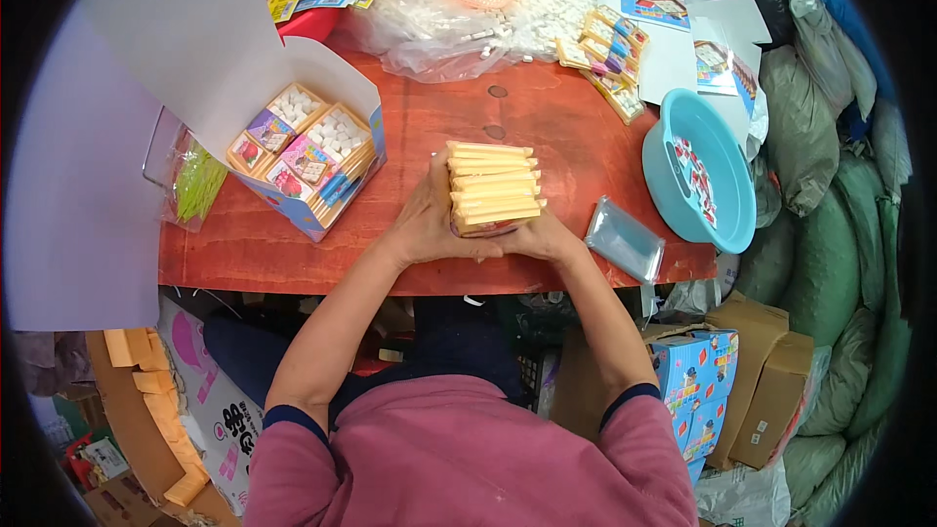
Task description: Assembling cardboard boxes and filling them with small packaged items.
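1. Packets (495,182): stacked between left hand (424,224) and right hand (543,237), both half-closed around them.
2. Step: apparently squaring the stack; next move calls for even pressure.
3. Box (346,83): left of hands.

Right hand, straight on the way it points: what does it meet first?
The stack of yellow packets: the right hand already seems to touch its near end. Exact contact depth is unclear from this single view.

The bare forearms (344,317) cross the near edge of the table (254,268), slanting inward; left hand (427,222) and right hand (544,236) are close together, curled in a grip.
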`<state>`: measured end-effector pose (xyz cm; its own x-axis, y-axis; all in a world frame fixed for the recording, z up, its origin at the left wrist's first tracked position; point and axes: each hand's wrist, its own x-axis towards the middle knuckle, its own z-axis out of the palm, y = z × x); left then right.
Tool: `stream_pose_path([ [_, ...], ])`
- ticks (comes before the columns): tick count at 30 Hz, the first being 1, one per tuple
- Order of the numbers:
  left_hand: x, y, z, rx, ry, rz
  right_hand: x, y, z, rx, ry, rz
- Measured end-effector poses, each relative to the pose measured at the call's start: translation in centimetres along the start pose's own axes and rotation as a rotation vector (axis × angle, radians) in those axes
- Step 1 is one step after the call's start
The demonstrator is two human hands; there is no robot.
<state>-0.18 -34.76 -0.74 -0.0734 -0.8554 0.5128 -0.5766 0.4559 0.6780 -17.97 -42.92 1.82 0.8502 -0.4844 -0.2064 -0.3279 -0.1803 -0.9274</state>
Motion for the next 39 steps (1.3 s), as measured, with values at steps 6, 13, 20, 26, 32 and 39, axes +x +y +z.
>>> stream_pose_path([
  [6,-0.2,-0.2,-0.2,-0.220,-0.105,-0.267,-0.4,-0.3,0.8,0.213,0.178,-0.086],
  [13,2.3,1.7,-1.1,-0.628,0.104,-0.445,0.4,-1.7,-0.4,0.434,0.161,-0.173],
  [20,2.9,3.7,-3.5,-0.907,-0.089,-0.754,-1.1,-3.0,-1.7,0.634,-0.012,0.049],
  [26,3.2,4.8,-3.6,-0.886,-0.100,-0.798,-1.6,-4.8,-0.9,0.625,0.026,0.108],
  [32,2.7,5.1,-4.9,-0.993,-0.160,-0.854,-0.9,-5.1,0.3,0.646,0.002,0.094],
  [39,-0.9,9.4,-9.9,0.198,0.190,-0.355,-0.6,-8.0,3.0,0.767,0.097,-0.080],
])
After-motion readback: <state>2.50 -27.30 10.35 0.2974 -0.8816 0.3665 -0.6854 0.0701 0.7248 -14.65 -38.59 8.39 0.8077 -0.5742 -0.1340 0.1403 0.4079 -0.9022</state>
